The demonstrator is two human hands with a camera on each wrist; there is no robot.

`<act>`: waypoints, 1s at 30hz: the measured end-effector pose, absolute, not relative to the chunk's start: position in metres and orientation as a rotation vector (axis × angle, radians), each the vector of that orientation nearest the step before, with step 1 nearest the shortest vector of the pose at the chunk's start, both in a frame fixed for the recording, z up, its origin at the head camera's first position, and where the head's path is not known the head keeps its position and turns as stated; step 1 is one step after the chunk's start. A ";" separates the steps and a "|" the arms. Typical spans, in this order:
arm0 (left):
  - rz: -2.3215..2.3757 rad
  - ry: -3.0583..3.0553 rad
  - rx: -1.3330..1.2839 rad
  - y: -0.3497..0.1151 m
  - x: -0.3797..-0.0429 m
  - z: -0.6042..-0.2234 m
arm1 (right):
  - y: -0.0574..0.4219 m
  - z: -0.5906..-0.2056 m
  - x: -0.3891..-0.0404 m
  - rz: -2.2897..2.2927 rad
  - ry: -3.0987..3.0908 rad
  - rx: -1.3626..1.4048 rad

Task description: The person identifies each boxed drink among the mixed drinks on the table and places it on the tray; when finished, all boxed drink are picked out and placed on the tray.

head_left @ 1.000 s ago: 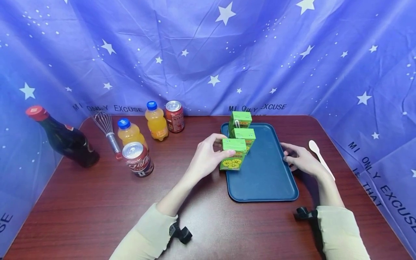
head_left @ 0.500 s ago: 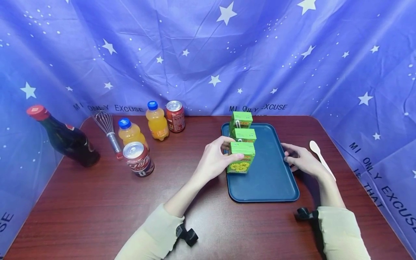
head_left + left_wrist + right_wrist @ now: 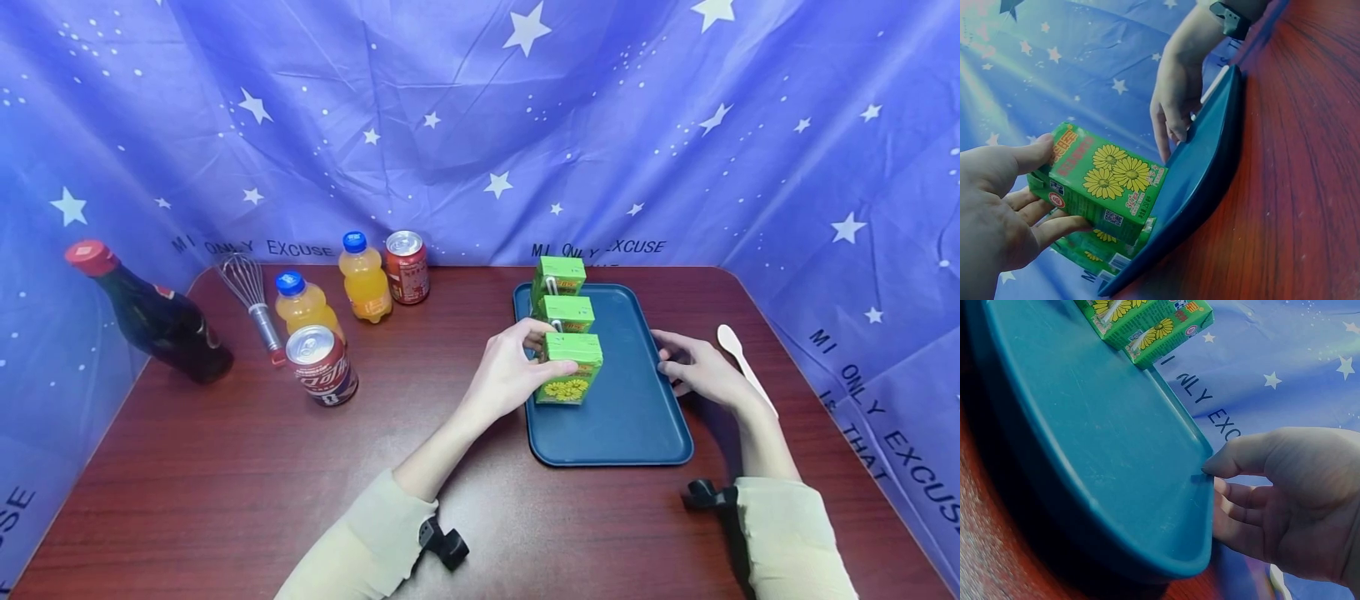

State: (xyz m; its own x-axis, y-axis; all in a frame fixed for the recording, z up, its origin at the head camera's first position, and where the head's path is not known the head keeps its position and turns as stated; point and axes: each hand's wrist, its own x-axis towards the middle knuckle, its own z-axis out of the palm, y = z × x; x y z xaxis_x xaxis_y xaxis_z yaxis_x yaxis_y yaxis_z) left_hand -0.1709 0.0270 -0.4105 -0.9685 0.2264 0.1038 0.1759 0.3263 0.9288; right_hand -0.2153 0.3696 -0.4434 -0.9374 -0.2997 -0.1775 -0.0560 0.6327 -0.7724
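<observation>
My left hand (image 3: 504, 373) grips a green drink carton (image 3: 567, 390) printed with yellow daisies, thumb on its front face and fingers behind. This carton is over the left side of the blue tray (image 3: 618, 417); whether its base touches the tray I cannot tell. Behind it, along the tray's left edge, stand two like cartons, a middle one (image 3: 573, 310) and a far one (image 3: 564, 272), each with a straw on its side. At the tray's right rim, my right hand (image 3: 1297, 494) pinches the edge, thumb on top and fingers outside.
A white spoon (image 3: 746, 367) lies right of the tray. Towards the left are a red-brown can (image 3: 322, 367), two orange juice bottles (image 3: 365, 279) (image 3: 306, 308), a red can (image 3: 408, 271), a whisk (image 3: 258, 312) and a dark bottle with red cap (image 3: 161, 321). A starry curtain (image 3: 450, 167) surrounds the table.
My left hand has carried the front carton rightward and slightly nearer, from the tray's left rim to over its surface. The right hand stays at the tray's rim.
</observation>
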 end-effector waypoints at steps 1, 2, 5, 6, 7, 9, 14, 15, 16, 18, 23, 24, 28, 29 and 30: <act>1.756 2.522 0.382 0.028 -0.171 -0.411 | 0.370 -0.443 -0.215 -1.197 2.569 -0.287; 1.753 2.524 0.380 0.028 -0.171 -0.411 | 0.370 -0.443 -0.215 -1.197 2.568 -0.286; 1.745 2.533 0.379 0.029 -0.170 -0.411 | 0.370 -0.444 -0.215 -1.194 2.566 -0.289; 1.742 2.535 0.379 0.030 -0.170 -0.411 | 0.370 -0.444 -0.215 -1.194 2.567 -0.286; 1.741 2.538 0.381 0.030 -0.170 -0.412 | 0.370 -0.444 -0.215 -1.193 2.567 -0.289; 1.739 2.539 0.381 0.030 -0.170 -0.412 | 0.370 -0.444 -0.215 -1.197 2.566 -0.292; 1.745 2.529 0.379 0.031 -0.169 -0.413 | 0.370 -0.445 -0.216 -1.202 2.562 -0.280; 1.746 2.529 0.381 0.031 -0.169 -0.414 | 0.370 -0.445 -0.216 -1.201 2.561 -0.278; 1.747 2.528 0.381 0.031 -0.169 -0.414 | 0.370 -0.445 -0.216 -1.200 2.560 -0.275; 1.747 2.528 0.383 0.031 -0.169 -0.414 | 0.370 -0.445 -0.216 -1.197 2.556 -0.275; 1.739 2.532 0.387 0.032 -0.169 -0.415 | 0.370 -0.444 -0.216 -1.198 2.551 -0.265; 1.737 2.533 0.387 0.032 -0.169 -0.415 | 0.370 -0.443 -0.216 -1.200 2.550 -0.264; 1.728 2.539 0.391 0.033 -0.170 -0.416 | 0.369 -0.443 -0.216 -1.202 2.546 -0.260; 1.729 2.539 0.393 0.033 -0.170 -0.417 | 0.369 -0.443 -0.216 -1.203 2.545 -0.259; 1.730 2.539 0.395 0.033 -0.170 -0.417 | 0.369 -0.443 -0.216 -1.203 2.545 -0.258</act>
State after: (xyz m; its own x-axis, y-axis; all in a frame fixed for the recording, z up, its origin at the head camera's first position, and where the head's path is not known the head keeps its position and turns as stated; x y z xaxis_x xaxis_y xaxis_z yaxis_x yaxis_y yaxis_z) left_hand -0.1697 0.0327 -0.4167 -0.9666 0.2332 0.1067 0.1846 0.3440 0.9206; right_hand -0.2161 0.3692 -0.4432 -0.9345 -0.2922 -0.2033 -0.0283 0.6303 -0.7758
